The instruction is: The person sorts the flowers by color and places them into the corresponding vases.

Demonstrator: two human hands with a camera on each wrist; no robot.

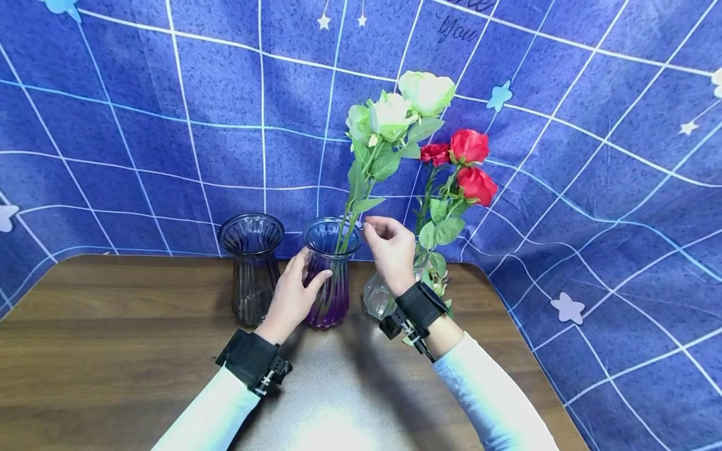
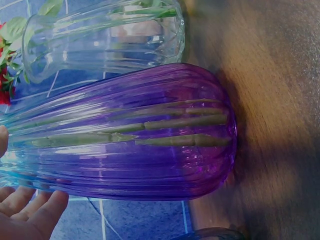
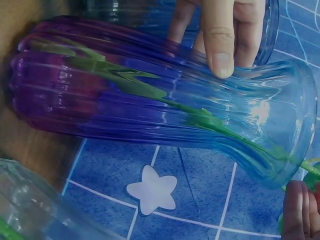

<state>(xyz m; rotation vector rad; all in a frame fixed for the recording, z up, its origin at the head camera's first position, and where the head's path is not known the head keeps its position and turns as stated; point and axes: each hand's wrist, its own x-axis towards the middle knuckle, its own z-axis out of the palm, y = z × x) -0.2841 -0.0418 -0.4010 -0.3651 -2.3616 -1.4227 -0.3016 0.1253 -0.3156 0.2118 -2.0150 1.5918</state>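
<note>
The ribbed glass vase [image 1: 328, 282], blue at the top and purple below, stands upright on the table. My left hand [image 1: 296, 285] holds its upper part, thumb [image 3: 220, 45] on the near side and the other fingers farther round. White-green roses [image 1: 395, 113] lean to the right out of it, their green stems [image 2: 185, 121] showing through the purple glass. Beside the rim on the right is my right hand [image 1: 392, 247], fingers loosely bent, fingertips close to the stems with a small gap in the head view.
Left of the blue-purple vase stands a dark grey ribbed vase [image 1: 252, 275]. A clear glass vase [image 2: 105, 40] on the right carries red flowers [image 1: 470, 166] with leafy stems, partly behind my right wrist. Blue gridded cloth [image 1: 141, 138] hangs behind the wooden table [image 1: 113, 351].
</note>
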